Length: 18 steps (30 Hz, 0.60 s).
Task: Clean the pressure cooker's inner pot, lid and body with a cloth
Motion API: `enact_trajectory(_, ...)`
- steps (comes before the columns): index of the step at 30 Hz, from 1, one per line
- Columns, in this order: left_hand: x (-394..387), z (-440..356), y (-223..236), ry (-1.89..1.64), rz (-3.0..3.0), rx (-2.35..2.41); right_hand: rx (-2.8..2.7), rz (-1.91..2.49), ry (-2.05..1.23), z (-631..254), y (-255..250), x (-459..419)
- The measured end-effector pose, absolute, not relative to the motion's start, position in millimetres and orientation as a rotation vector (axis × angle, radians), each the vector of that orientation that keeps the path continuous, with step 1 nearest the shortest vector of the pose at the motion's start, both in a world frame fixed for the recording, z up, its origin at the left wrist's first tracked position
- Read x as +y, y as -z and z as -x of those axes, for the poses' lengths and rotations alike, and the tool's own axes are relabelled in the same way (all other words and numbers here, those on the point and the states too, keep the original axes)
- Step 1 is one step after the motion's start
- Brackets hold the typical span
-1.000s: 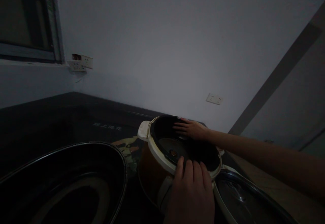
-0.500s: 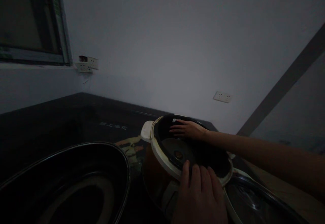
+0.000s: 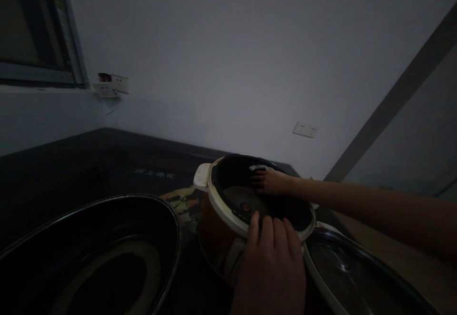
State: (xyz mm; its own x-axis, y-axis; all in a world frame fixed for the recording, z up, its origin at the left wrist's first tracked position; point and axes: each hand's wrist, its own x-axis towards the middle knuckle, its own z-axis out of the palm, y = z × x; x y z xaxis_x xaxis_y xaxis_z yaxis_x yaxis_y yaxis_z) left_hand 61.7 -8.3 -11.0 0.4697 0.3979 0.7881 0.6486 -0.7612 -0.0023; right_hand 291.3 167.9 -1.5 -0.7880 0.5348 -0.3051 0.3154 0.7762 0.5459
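Observation:
In the head view, a rice cooker (image 3: 203, 239) with a brownish body, white rim and white side handle stands on the dark counter. A round heating plate with a small central button shows at the bottom of its dark inside. My left hand (image 3: 273, 258) holds the near rim, fingers hooked over it. Reaching in from the right, my right hand (image 3: 269, 182) presses a small whitish cloth (image 3: 260, 167) to the far inner wall. Most of the cloth is hidden under the fingers.
A large black pan (image 3: 124, 198) sits at the left, close to the cooker. At the lower right is a lid (image 3: 350, 267) with a transparent middle and dark edge. The wall (image 3: 221, 67) behind has a socket (image 3: 305, 129); a window (image 3: 32, 24) is at upper left.
My right hand has shifted a little along the inner wall, and more of the whitish cloth shows above its fingers. My left hand keeps its hold on the rim. The view has shifted slightly.

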Motion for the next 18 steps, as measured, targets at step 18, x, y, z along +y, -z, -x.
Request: enact_trajectory(18,-9.9,-73.2,17.1,1.224,2.389,-1.034,2.687,-0.511,-0.457,-269.4,5.5,206.9)
